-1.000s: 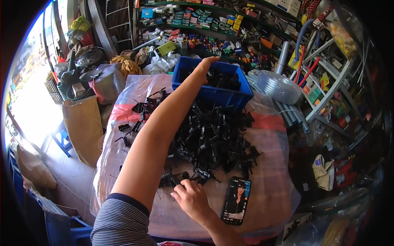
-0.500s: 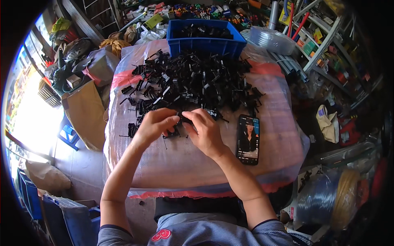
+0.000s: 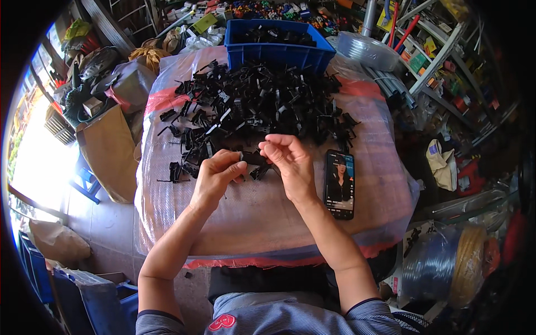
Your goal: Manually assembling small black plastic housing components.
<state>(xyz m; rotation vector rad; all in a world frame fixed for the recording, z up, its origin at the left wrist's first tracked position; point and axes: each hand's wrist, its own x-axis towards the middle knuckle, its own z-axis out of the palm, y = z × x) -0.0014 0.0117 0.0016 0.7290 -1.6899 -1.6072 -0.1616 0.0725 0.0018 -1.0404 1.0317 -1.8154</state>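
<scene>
My left hand (image 3: 218, 176) pinches a small black plastic part (image 3: 253, 158) between thumb and fingers, low over the near edge of a heap of dark parts. Just to the right of it, my right hand (image 3: 290, 167) is closed, with thumb and fingertips together; whatever they hold, if anything, is too small to make out. The heap of black plastic parts (image 3: 262, 100), many with thin arms or pins, spreads over the far half of the table. A few stray black parts (image 3: 176, 173) lie left of my left hand.
A blue plastic crate (image 3: 279, 56) with more black parts stands behind the heap. On the right of the sheet-covered table (image 3: 240, 229) lies a phone (image 3: 339, 184) with its screen lit. Clear coiled tubing (image 3: 365, 50) and a metal rack (image 3: 441, 61) stand at the back right.
My right hand has drawn back and up from the left, its fingertips now apart from the black part. My left hand has shifted slightly right, and the part shows more.
</scene>
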